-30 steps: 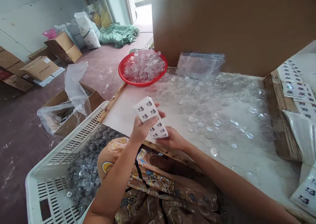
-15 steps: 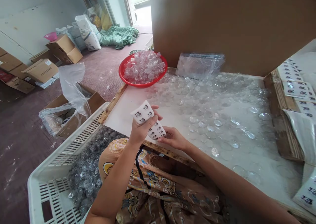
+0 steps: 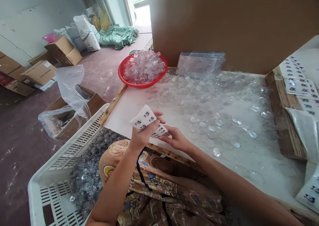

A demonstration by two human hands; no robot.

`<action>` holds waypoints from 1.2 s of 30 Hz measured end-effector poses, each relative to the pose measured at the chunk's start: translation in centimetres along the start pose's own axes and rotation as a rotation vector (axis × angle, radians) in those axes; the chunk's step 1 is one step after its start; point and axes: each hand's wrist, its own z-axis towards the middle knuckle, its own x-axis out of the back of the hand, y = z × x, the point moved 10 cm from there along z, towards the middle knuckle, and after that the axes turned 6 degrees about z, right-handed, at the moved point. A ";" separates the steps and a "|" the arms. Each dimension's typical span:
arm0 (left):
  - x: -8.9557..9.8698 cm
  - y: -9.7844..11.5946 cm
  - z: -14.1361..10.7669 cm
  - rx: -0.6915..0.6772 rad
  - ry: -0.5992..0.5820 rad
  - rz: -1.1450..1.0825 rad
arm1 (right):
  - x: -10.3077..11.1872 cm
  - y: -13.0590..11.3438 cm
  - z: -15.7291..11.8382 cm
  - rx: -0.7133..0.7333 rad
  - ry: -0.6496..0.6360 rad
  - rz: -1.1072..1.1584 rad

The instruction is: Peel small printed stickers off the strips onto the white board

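Observation:
A white sticker sheet (image 3: 143, 117) printed with small dark figures is bent between my two hands, above the near edge of the white tabletop. My left hand (image 3: 144, 133) is closed round its middle, the thumb pressed on the printed face and fingertips showing behind. At the sheet's lower right end, my right hand (image 3: 176, 139) pinches the edge between thumb and fingers. Many clear round discs (image 3: 211, 128) lie scattered over the tabletop (image 3: 119, 114) to the right of my hands.
Beyond my hands stands a red basin (image 3: 142, 85) heaped with clear round pieces, beside flat plastic bags (image 3: 199, 64). A white crate (image 3: 37, 182) of shiny dark-looking pieces (image 3: 87, 176) is at my left knee. More sticker sheets (image 3: 300, 83) lie past the wooden ledge (image 3: 286, 119). Cardboard rises behind.
The sticker sheet has tilted and its lower end has shifted a little to the right, with my right hand still on it. The whole view has shifted slightly.

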 end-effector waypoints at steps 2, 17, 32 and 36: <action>-0.5 -0.2 0.0 0.020 -0.025 0.040 | -0.3 0.0 0.1 -0.006 -0.036 0.001; 3.6 -0.4 0.1 -0.008 0.405 -0.080 | 0.3 -2.8 -0.6 0.099 0.067 -0.185; 2.5 2.2 0.1 -0.039 0.441 -0.264 | -6.4 -4.5 -1.9 -0.311 -0.358 0.461; -2.5 -2.2 -2.5 0.299 -0.007 -0.192 | -6.6 -5.0 -2.8 -0.355 -0.458 0.616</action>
